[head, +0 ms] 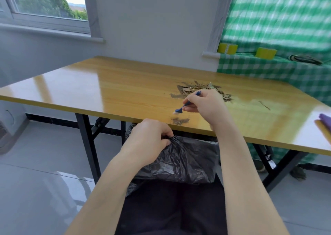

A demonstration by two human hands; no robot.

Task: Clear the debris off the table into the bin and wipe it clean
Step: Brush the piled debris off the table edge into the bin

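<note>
Head view showed the right hand (206,105) pinching a blue brush (179,109), its handle slanting up and away and its bristles aimed down-left at the near edge of the table (107,91). A patch of fine debris (180,121) lay just nearer than the bristles, and the main debris heap (200,88) sat beyond the knuckles. Directly below that edge the left hand (150,136) gripped the rim of the black-lined bin (188,159), so a short pull toward the body looked enough. A window (44,2) and a green checked cloth (268,20) stood behind.

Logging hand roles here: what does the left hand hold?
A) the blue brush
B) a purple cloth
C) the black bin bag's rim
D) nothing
C: the left hand grips the black bin bag below the table edge; the right hand holds the blue brush.
</note>
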